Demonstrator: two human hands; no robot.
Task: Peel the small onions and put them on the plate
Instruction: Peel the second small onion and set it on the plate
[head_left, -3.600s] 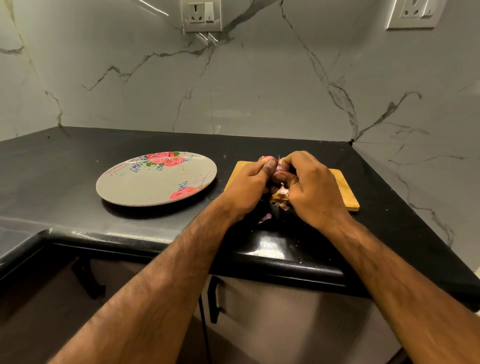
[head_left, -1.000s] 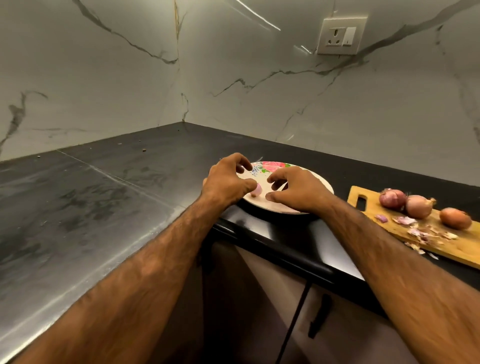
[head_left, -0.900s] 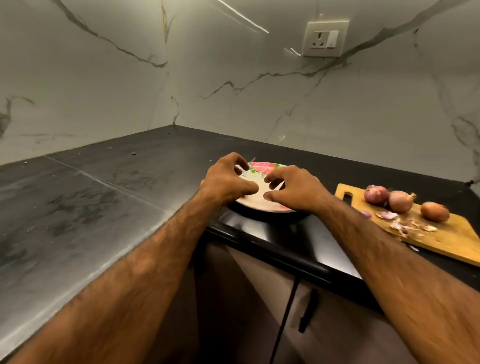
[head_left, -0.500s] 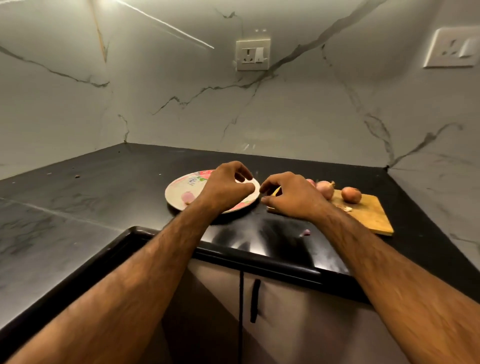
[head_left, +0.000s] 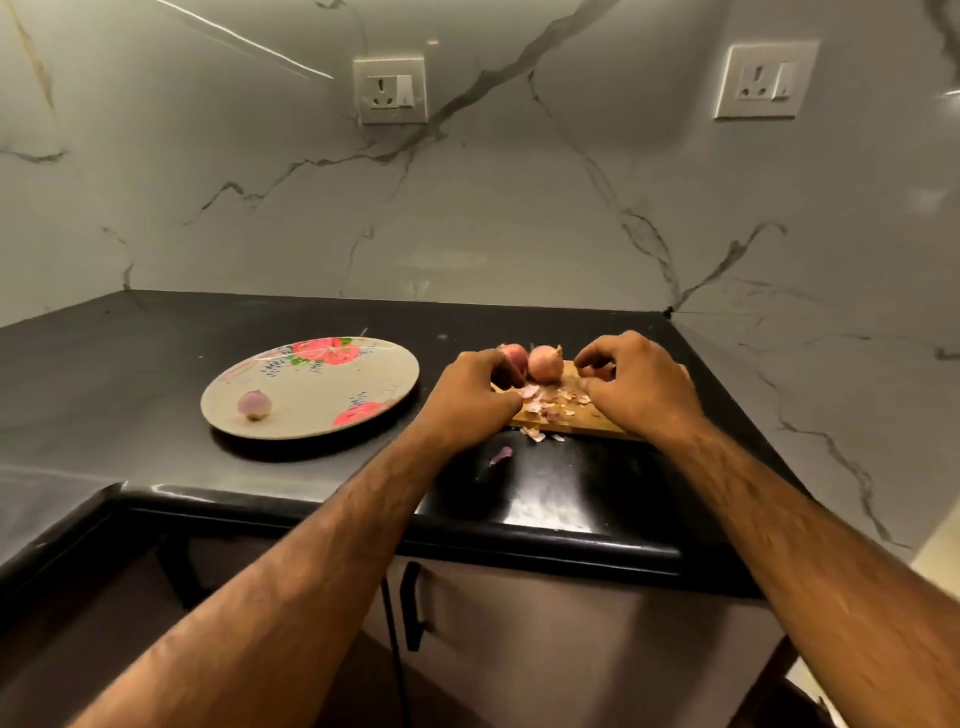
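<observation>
Judged as between peelings. Showed one peeled onion at 7 o'clock on the plate and two unpeeled ones on the cutting board, at 3 o'clock of the plate. Called next for a pinch on one bulb and a tear at its skin. Curled the left hand against the redder onion; could not tell whether gripped. Poised the right hand at 3 o'clock of the paler onion, thumb and forefinger parted, nothing plainly held.

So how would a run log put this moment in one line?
plate: one peeled onion | cutting board: unpeeled onions, peels | left hand, right hand: curled over board, grip unclear
</observation>
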